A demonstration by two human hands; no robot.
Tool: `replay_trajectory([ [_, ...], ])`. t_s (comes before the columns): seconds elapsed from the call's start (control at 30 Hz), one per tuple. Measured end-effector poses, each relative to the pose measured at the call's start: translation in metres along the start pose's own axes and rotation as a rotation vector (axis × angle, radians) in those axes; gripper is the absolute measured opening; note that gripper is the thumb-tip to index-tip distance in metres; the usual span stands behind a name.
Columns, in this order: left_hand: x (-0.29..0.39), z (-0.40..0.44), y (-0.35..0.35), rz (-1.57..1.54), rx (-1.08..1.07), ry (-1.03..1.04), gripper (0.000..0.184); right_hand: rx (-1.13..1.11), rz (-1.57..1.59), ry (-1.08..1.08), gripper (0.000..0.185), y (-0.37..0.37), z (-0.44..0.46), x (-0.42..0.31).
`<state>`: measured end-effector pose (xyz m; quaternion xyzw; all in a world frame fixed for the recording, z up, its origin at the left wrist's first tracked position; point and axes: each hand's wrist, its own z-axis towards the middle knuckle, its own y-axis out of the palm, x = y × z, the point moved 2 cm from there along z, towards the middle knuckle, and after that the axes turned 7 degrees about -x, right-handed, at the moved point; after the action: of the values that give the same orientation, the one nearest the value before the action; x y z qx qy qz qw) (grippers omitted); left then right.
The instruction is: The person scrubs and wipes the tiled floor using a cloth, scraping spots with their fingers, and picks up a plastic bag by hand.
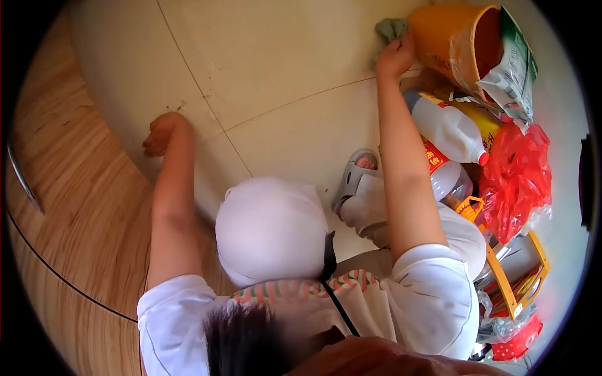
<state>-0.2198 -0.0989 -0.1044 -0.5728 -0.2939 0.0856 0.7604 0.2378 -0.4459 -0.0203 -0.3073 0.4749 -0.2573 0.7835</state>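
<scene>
My right hand (396, 57) is closed on a grey-green cloth (392, 29) at the top, beside the orange bin (439, 39). The bin lies tilted, its opening facing right. My left hand (164, 133) is low over the tiled floor (282, 56) at the left, near the wooden cabinet. Its fingers are curled, and what they hold, if anything, is hidden. Small dark specks of debris (182, 105) lie on the tiles just above that hand.
A wooden cabinet (81, 207) fills the left. Along the right wall stand plastic bottles (448, 128), a red plastic bag (517, 175), a green and white packet (514, 72) and a yellow-framed rack (498, 276). My sandalled foot (356, 175) is on the floor.
</scene>
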Motion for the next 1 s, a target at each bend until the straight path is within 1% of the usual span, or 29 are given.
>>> replay_trajectory([
  [0.1,0.001,-0.002,0.005,-0.003,-0.009,0.002,0.055,0.018,-0.250,-0.178,0.030,0.029,-0.010,0.001],
  [0.17,0.003,-0.003,0.002,-0.002,-0.019,0.010,0.055,-0.194,0.124,-0.021,0.031,0.051,-0.038,-0.064],
  [0.2,0.005,-0.004,0.003,-0.012,-0.022,0.011,0.055,-0.259,0.088,-0.170,0.030,0.064,-0.064,-0.089],
  [0.23,0.008,-0.005,0.001,-0.021,-0.026,0.014,0.055,-0.377,0.123,-0.319,0.029,0.064,-0.092,-0.117],
  [0.27,0.011,-0.005,-0.002,-0.028,-0.031,0.021,0.054,-0.560,0.245,-0.338,0.026,0.073,-0.122,-0.133],
  [0.33,0.015,-0.006,-0.005,-0.040,-0.041,0.044,0.054,-0.683,0.388,-0.581,0.028,0.055,-0.140,-0.170],
  [0.43,0.015,-0.006,-0.008,-0.054,-0.068,0.069,0.054,-0.702,0.481,-0.468,0.034,0.043,-0.138,-0.157],
  [0.47,0.015,-0.006,-0.009,-0.053,-0.079,0.077,0.053,-0.561,0.442,-0.280,0.036,0.030,-0.133,-0.137],
  [0.57,0.012,-0.001,-0.009,-0.046,-0.088,0.085,0.053,-0.142,0.318,0.255,0.044,-0.032,-0.097,-0.020],
  [0.6,0.010,0.000,-0.011,-0.036,-0.083,0.081,0.053,-0.152,0.004,0.215,0.045,-0.045,-0.089,0.006],
  [0.63,0.008,0.000,-0.011,-0.021,-0.077,0.082,0.052,-0.126,-0.084,0.172,0.043,-0.041,-0.087,0.017],
  [0.67,0.008,0.000,-0.011,-0.011,-0.074,0.088,0.052,-0.130,-0.092,0.114,0.043,-0.035,-0.092,0.005],
  [0.73,0.012,-0.002,-0.013,-0.006,-0.063,0.097,0.052,-0.126,-0.100,-0.011,0.043,-0.003,-0.100,-0.047],
  [0.8,0.014,-0.002,-0.016,-0.004,-0.052,0.104,0.052,-0.366,0.088,-0.182,0.038,0.024,-0.132,-0.111],
  [0.83,0.017,-0.003,-0.018,-0.005,-0.053,0.113,0.051,-0.520,0.129,-0.304,0.038,0.038,-0.155,-0.133],
  [0.87,0.020,-0.005,-0.020,-0.006,-0.065,0.127,0.051,-0.650,0.438,-0.301,0.036,0.044,-0.174,-0.152],
  [0.9,0.026,-0.008,-0.026,-0.006,-0.080,0.143,0.051,-0.491,0.341,-0.534,0.033,0.036,-0.183,-0.168],
  [1.0,0.042,-0.017,-0.039,-0.009,-0.107,0.178,0.051,-0.358,0.448,-0.321,0.031,0.018,-0.184,-0.150],
])
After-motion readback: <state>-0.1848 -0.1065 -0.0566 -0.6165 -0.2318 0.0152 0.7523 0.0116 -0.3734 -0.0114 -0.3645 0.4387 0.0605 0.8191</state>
